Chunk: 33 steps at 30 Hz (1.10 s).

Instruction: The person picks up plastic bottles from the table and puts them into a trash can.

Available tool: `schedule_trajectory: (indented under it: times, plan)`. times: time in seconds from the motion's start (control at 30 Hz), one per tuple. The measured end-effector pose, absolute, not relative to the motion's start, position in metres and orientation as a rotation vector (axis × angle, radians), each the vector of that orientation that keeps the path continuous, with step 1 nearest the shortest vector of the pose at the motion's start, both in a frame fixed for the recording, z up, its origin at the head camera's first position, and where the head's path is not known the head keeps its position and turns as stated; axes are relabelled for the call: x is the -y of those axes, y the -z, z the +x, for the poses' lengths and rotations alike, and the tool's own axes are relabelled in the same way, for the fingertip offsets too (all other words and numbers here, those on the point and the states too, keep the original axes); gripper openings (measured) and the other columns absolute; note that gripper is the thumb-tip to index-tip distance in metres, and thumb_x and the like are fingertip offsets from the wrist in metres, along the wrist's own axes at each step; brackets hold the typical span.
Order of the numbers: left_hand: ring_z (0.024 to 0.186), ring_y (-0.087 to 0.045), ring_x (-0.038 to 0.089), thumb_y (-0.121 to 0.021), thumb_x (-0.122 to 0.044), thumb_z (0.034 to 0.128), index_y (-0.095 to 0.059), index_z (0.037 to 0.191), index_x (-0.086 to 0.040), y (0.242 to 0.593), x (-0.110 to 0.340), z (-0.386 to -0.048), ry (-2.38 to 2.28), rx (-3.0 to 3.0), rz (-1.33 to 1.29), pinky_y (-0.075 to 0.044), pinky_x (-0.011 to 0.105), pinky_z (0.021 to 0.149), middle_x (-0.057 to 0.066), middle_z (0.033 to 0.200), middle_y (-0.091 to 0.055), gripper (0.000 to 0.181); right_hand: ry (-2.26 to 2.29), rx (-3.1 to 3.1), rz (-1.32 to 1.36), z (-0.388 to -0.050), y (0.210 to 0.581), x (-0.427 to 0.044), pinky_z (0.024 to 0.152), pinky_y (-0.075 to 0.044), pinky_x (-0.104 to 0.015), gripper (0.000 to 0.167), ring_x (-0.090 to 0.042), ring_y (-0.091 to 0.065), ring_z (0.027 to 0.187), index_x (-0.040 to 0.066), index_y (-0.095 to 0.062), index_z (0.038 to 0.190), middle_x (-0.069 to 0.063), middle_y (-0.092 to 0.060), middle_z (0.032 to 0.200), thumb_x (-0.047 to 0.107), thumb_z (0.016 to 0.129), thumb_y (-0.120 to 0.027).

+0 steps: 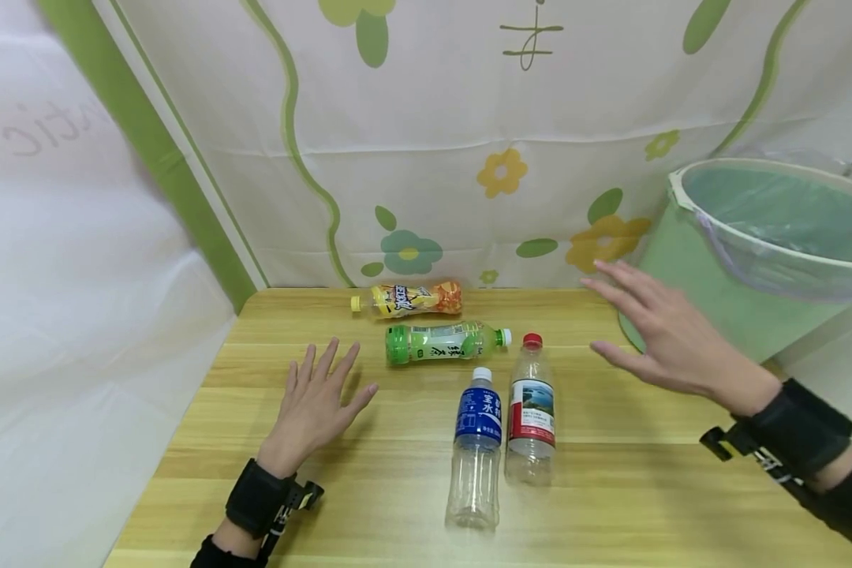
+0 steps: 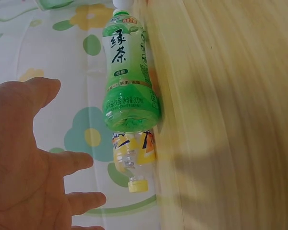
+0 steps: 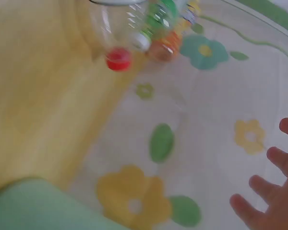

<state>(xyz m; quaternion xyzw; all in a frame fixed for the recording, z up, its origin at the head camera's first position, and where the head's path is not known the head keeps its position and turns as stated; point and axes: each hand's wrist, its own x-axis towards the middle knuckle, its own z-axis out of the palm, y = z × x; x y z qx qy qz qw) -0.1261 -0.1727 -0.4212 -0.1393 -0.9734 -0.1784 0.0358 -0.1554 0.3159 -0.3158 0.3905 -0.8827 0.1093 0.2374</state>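
My left hand (image 1: 314,414) hovers with spread fingers over the left of the table, holding nothing. Nearest to it lies a green tea bottle (image 1: 436,341) with a white cap, which also shows large in the left wrist view. Behind that lies a bottle with a yellow and orange label (image 1: 415,300). A blue-labelled bottle (image 1: 477,450) and a red-capped bottle (image 1: 532,418) lie side by side at the middle, caps pointing away. Raised on the right, my right hand (image 1: 663,335) has extended fingers and holds nothing; the right wrist view is blurred.
A pale green bin (image 1: 724,292) with a clear liner stands at the right, beside the wooden table (image 1: 610,489). Behind the table's far edge hangs a white cloth (image 1: 426,197) with flower prints. More white cloth (image 1: 78,355) covers the left side.
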Motion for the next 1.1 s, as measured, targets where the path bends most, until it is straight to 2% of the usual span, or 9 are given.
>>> schedule_trajectory:
  times: [0.27,0.43,0.57,0.9,1.1]
  plan:
    - [0.148,-0.006,0.051,-0.048,-0.065,0.0997,-0.035,0.160,-0.014,0.422,0.172,-0.126,0.565,2.988,-0.441,-0.003,0.071,0.113,0.022,0.164,-0.022,0.080,-0.323,2.599,0.975,-0.146,0.383,-0.308,0.098,-0.035,-0.073,0.081,-0.046,-0.027,0.144,0.013,-0.035,0.160,-0.018,-0.026,0.164,0.042,0.092,-0.068]
    - [0.148,-0.006,0.051,-0.047,-0.066,0.0995,-0.034,0.160,-0.014,0.422,0.171,-0.125,0.562,2.995,-0.441,-0.003,0.071,0.113,0.022,0.164,-0.022,0.081,-0.337,2.699,0.906,-0.141,0.410,-0.304,0.102,-0.031,-0.074,0.082,-0.047,-0.022,0.146,0.018,-0.030,0.162,-0.016,-0.022,0.165,0.042,0.094,-0.069]
    - [0.149,-0.006,0.050,-0.047,-0.066,0.0993,-0.035,0.160,-0.015,0.423,0.171,-0.125,0.569,2.995,-0.448,-0.004,0.070,0.113,0.021,0.164,-0.022,0.081,-0.360,2.720,0.872,-0.138,0.427,-0.302,0.106,-0.031,-0.070,0.081,-0.048,-0.024,0.145,0.016,-0.030,0.162,-0.018,-0.024,0.164,0.042,0.095,-0.068]
    - [0.149,-0.006,0.049,-0.047,-0.068,0.0990,-0.035,0.160,-0.015,0.423,0.169,-0.126,0.601,3.009,-0.458,-0.003,0.069,0.114,0.020,0.164,-0.023,0.081,-0.403,2.755,0.809,-0.134,0.446,-0.300,0.098,-0.033,-0.077,0.079,-0.053,-0.029,0.141,0.014,-0.032,0.161,-0.020,-0.028,0.162,0.041,0.096,-0.068]
    - [0.149,-0.007,0.048,-0.047,-0.068,0.0987,-0.035,0.160,-0.015,0.423,0.168,-0.126,0.606,3.018,-0.460,-0.004,0.069,0.114,0.020,0.164,-0.023,0.082,-0.405,2.808,0.798,-0.131,0.450,-0.300,0.102,-0.030,-0.076,0.079,-0.055,-0.030,0.140,0.015,-0.030,0.162,-0.021,-0.026,0.162,0.044,0.097,-0.066]
